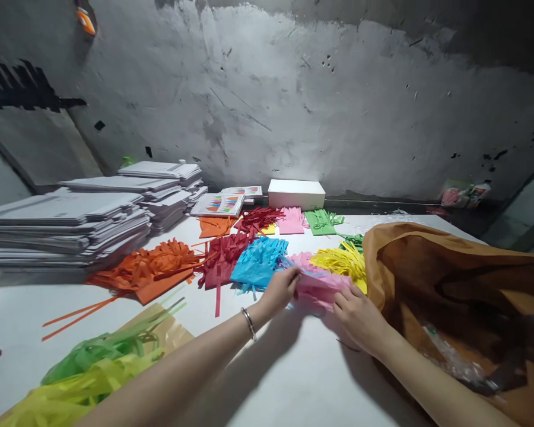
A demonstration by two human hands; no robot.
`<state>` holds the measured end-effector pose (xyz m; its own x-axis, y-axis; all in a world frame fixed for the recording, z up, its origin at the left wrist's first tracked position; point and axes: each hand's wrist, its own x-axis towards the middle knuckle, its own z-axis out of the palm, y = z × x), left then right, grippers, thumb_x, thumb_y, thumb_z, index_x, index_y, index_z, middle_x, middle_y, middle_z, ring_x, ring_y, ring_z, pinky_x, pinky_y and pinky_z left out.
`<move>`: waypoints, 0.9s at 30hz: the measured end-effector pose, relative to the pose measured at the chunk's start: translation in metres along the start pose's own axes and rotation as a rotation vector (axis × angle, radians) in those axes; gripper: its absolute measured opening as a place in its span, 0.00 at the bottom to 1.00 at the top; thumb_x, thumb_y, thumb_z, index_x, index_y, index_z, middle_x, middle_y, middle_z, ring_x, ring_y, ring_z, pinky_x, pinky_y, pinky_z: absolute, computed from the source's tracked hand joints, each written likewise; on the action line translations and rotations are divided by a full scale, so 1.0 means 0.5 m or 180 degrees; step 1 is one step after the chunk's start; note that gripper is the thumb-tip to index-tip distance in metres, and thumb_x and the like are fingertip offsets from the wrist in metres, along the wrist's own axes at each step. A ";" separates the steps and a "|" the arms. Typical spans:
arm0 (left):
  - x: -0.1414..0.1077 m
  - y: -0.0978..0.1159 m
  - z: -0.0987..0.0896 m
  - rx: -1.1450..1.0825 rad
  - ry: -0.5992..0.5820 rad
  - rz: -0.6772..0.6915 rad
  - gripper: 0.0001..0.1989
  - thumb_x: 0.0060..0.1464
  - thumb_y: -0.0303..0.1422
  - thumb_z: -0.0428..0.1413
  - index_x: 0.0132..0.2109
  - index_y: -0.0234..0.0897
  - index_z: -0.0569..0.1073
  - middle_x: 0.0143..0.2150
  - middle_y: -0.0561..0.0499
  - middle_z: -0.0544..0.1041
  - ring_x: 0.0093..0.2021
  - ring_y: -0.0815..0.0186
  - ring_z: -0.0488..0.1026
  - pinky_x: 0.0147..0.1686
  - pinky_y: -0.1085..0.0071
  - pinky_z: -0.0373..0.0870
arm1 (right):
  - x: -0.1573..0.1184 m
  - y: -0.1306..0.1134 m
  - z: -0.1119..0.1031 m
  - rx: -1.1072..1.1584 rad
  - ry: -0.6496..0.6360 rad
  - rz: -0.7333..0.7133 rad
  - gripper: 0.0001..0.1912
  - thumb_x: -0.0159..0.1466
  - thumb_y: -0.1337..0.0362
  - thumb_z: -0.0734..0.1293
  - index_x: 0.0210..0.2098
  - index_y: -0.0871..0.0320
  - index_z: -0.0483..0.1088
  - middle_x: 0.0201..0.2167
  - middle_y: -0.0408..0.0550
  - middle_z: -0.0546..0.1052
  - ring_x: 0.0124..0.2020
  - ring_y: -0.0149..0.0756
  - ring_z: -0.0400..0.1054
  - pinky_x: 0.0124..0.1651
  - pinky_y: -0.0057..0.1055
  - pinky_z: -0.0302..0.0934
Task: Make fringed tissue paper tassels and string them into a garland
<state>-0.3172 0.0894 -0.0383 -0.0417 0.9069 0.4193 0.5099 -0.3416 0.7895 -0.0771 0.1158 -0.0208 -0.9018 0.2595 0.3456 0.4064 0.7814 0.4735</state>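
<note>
A sheet of pink fringed tissue paper (318, 286) is stretched between my two hands, just above the white table. My left hand (285, 286), below a silver bracelet on the wrist, pinches its left end. The right end is gripped by my right hand (356, 308). Close behind lie a blue fringed tissue bundle (258, 264) and a yellow fringed bundle (340, 261). Dark red fringe (222, 261) and orange fringe (155, 267) lie farther left.
Tall stacks of flat white cardboard (71, 225) stand at the left. A white box (296, 194) sits against the wall, near printed cards (218, 204). A large brown bag (427, 284) gapes open at the right. Green and yellow strips (98, 362) lie at the near left.
</note>
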 end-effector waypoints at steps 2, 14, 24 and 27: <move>0.041 0.000 -0.018 -0.0238 0.0369 -0.0122 0.11 0.66 0.33 0.47 0.40 0.36 0.73 0.21 0.56 0.74 0.20 0.66 0.73 0.27 0.71 0.70 | -0.015 0.008 0.002 -0.0041 0.0025 -0.0031 0.03 0.62 0.71 0.69 0.35 0.60 0.76 0.34 0.51 0.76 0.41 0.45 0.68 0.58 0.47 0.54; 0.185 0.010 -0.032 -0.0106 0.0836 0.0257 0.13 0.65 0.39 0.56 0.50 0.34 0.74 0.49 0.46 0.77 0.46 0.60 0.76 0.46 0.57 0.75 | -0.154 -0.018 -0.063 0.0369 0.0639 -0.0463 0.12 0.64 0.76 0.59 0.34 0.59 0.72 0.29 0.47 0.78 0.37 0.36 0.74 0.71 0.44 0.45; -0.106 0.199 -0.051 0.0680 -0.0451 0.0567 0.29 0.58 0.54 0.55 0.58 0.39 0.71 0.57 0.38 0.73 0.53 0.52 0.73 0.52 0.55 0.72 | -0.241 -0.150 -0.176 0.0609 0.1874 0.0039 0.22 0.72 0.76 0.52 0.35 0.58 0.76 0.31 0.43 0.83 0.34 0.34 0.77 0.61 0.38 0.59; -0.248 0.304 -0.032 0.1250 -0.1559 0.1353 0.41 0.50 0.55 0.62 0.65 0.42 0.64 0.58 0.39 0.75 0.58 0.48 0.70 0.62 0.48 0.62 | -0.244 -0.197 -0.186 0.0721 0.1813 0.0029 0.22 0.70 0.78 0.52 0.38 0.61 0.76 0.34 0.48 0.83 0.38 0.39 0.78 0.55 0.40 0.62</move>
<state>-0.2482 -0.0789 0.0370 0.5664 0.7540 0.3327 0.6692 -0.6563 0.3484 0.0066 -0.0456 -0.0339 -0.6525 -0.0285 0.7572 0.3159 0.8981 0.3061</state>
